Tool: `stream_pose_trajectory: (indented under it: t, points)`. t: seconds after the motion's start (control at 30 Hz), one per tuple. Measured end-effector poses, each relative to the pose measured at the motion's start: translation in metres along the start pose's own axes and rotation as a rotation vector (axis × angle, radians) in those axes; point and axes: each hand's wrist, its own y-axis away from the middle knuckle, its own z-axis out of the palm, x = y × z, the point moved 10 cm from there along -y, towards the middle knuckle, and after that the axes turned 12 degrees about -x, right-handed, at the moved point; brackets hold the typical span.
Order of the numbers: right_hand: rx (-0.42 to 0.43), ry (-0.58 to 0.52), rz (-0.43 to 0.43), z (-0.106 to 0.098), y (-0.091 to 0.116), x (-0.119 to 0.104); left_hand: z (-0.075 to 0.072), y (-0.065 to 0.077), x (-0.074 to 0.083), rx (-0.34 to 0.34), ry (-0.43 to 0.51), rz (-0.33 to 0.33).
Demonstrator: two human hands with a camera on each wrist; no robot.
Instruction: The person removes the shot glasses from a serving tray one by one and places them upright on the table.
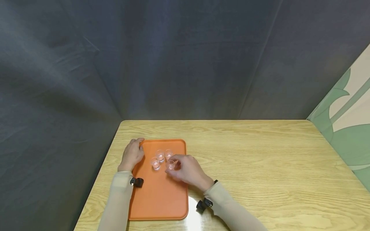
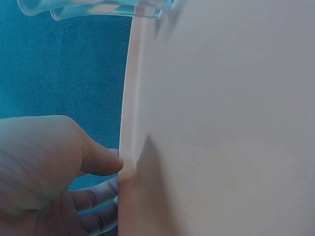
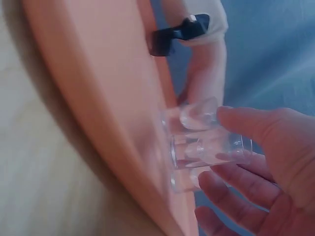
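My left hand (image 1: 133, 155) grips the upper left edge of an orange tray (image 1: 159, 199). Its thumb lies at the rim, and the other fingers are on the tray's outer side in the left wrist view. The right hand (image 1: 188, 170) reaches over the tray from the right, thumb and fingers curled round a small clear shot glass (image 3: 211, 151) that stands upright. Close by on the tray are a shot glass (image 1: 155, 165) to the left, another shot glass (image 1: 160, 156) behind it, and a third shot glass (image 1: 168, 153) partly covered by the right fingers.
The tray lies at the left of a light wooden table (image 1: 260, 166). Dark cloth (image 1: 188, 64) hangs behind the table and along its left side. A patterned green and cream panel (image 1: 347, 128) is at the right. Black wrist cameras (image 1: 139, 182) sit on both wrists.
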Motion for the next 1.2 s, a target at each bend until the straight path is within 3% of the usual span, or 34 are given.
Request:
stream_pose_trajectory:
  t: [0.4,0.57,0.87,1.2]
  points:
    - [0.131,-0.124,0.078,-0.058,0.010,0.023,0.000,0.000,-0.003,-0.003,0.007,-0.015]
    - [0.208,-0.121,0.128,-0.078,0.018,0.044,0.000,0.000,-0.004,-0.006,0.021,-0.029]
    - [0.332,-0.139,0.138,-0.115,0.036,0.074,0.001,0.001,-0.002,-0.002,0.024,-0.030]
    - [0.394,-0.127,0.272,-0.150,0.063,0.133,-0.001,0.002,-0.004,-0.007,0.022,-0.032]
